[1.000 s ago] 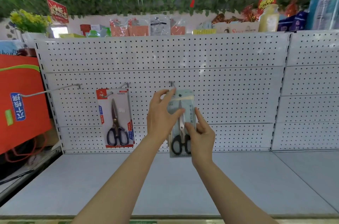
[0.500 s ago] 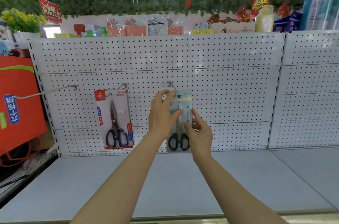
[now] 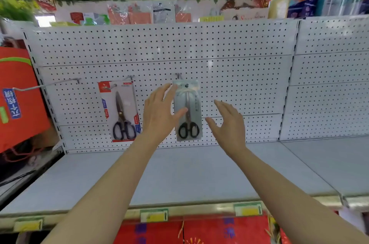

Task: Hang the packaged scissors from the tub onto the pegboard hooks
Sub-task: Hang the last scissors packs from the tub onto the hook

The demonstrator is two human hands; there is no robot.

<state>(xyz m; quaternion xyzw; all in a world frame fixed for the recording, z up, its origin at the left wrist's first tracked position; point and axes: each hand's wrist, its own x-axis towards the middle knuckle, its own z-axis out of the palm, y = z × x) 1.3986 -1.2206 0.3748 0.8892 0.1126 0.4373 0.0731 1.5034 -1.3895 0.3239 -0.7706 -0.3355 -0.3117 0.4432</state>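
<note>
Both hands had released the grey scissors pack (image 3: 187,110); left hand (image 3: 159,114) and right hand (image 3: 229,122) flanked it, fingers spread, holding nothing. Probably light and stiff, best pinched at its top edge.

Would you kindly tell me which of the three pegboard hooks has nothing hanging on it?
The long left hook; the other two hold the red-carded scissors and the grey-carded scissors.

Grey scissors pack (image 3: 187,110) hangs on pegboard hook (image 3: 179,75). Left hand (image 3: 159,116) fingers straight, thumb touching pack; right hand (image 3: 229,124) spread, just beside it. Red scissors pack (image 3: 119,111) hangs leftward.
</note>
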